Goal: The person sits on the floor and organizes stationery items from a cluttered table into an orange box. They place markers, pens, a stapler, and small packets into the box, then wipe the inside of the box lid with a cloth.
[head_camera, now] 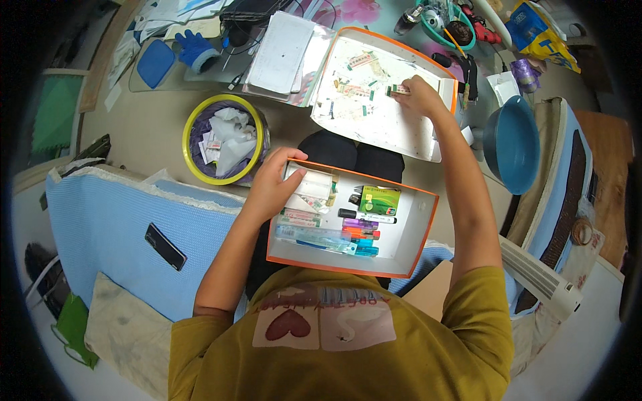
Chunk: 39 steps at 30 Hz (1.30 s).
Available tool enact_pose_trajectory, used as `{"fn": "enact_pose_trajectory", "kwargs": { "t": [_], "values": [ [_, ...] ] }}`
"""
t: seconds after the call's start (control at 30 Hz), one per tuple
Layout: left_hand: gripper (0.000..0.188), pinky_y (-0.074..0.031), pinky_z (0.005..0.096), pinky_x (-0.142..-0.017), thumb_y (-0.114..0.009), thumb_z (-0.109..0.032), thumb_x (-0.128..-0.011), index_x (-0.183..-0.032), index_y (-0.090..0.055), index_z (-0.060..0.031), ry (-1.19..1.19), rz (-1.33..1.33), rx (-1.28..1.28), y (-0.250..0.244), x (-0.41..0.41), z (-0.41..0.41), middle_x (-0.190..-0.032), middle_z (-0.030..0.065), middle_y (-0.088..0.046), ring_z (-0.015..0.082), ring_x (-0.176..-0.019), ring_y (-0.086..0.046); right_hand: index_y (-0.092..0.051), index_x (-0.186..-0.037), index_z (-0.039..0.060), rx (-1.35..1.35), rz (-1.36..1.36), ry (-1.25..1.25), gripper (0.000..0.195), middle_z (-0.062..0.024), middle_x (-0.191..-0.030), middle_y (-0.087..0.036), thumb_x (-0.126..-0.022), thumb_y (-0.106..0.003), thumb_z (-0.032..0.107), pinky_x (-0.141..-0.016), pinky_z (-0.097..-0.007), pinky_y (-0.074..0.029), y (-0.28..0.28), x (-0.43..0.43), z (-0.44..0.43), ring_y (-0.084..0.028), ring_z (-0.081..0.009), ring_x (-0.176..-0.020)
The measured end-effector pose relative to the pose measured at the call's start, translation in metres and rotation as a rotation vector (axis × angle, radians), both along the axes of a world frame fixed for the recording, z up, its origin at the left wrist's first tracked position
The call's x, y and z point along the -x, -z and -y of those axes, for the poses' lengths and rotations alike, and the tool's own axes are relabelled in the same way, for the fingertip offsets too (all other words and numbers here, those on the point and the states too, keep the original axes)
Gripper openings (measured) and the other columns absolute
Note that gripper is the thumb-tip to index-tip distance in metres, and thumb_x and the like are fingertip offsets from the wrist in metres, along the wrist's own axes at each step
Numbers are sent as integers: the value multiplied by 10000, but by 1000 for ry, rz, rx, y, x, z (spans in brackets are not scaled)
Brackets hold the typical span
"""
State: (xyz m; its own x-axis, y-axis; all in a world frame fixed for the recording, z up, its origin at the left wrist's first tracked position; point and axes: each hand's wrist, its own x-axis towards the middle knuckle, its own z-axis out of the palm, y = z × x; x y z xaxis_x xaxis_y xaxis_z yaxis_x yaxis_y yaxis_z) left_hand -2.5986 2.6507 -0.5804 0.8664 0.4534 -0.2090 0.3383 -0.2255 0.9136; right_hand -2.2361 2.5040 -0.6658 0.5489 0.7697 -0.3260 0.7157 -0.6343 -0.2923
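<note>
A white box with orange edges (pixel 406 250) rests on my lap. My left hand (pixel 278 180) holds its far left corner, thumb inside, fingers over the rim. Inside lie paper-wrapped strips (pixel 300 217), a clear pale-blue plastic case (pixel 313 235), a black-capped marker (pixel 368 216), several coloured pens (pixel 362 234) and a green bank card (pixel 382 200). Beyond, the box's shallow lid (pixel 346 125) lies inner side up, partly on the table, with several wrapped strips (pixel 355 90) scattered in it. Over the lid's right part, my right hand (pixel 419 95) pinches a small wrapped strip with green ends (pixel 396 90).
A yellow-rimmed wastebasket (pixel 188 150) with crumpled plastic stands left of the box. Papers (pixel 281 52) and a blue glove (pixel 195 50) lie on the table. At right are a blue basin (pixel 514 145) and a teal basket (pixel 469 45). A phone (pixel 165 246) lies on the sofa.
</note>
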Motion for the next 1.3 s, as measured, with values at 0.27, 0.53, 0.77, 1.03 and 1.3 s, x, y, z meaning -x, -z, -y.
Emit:
{"fn": "enact_pose_trajectory", "kwargs": {
  "t": [0.27, 0.53, 0.77, 1.03, 1.3],
  "values": [
    [230, -421, 321, -868, -622, -79, -818, -1039, -577, -30, -7, 4, 9, -1, 1, -2, -1017, 110, -583, 257, -987, -565, -633, -968, 43, -30, 20, 92, 340, -148, -1037, -584, -781, -708, 317, -810, -389, -468, -11, 6, -1, -592, -311, -940],
    [227, -424, 320, -876, -620, -81, -819, -1037, -580, -34, -21, 8, 19, 2, 6, -2, -1028, 109, -586, 257, -999, -566, -636, -1019, 56, 23, -88, 56, 345, -149, -1044, -630, -822, -675, 337, -811, -385, -476, -15, 1, -9, -610, -325, -925],
    [230, -375, 274, -925, -601, -37, -839, -1066, -561, -25, 6, -16, 37, 3, 8, -5, -1041, 70, -560, 168, -1027, -521, -630, -1058, 115, -151, 238, -130, 231, -143, -920, -665, -878, -573, 246, -744, -467, -435, -15, -12, -12, -600, -372, -882],
    [221, -431, 338, -877, -619, -96, -816, -1025, -585, -32, -13, -8, 3, -3, 7, -3, -1022, 116, -594, 276, -997, -567, -576, -1129, 115, -194, -261, 72, 301, -168, -950, -657, -833, -622, 141, -741, -403, -465, -4, -2, -91, -623, -333, -888],
    [229, -417, 346, -899, -606, -97, -819, -1036, -577, -29, -4, 1, 43, -6, 8, -5, -1033, 121, -588, 278, -1027, -548, -612, -1113, 80, 27, -20, -112, 433, -142, -955, -664, -764, -737, 305, -782, -388, -478, -10, 1, -110, -627, -300, -910]
  ]
}}
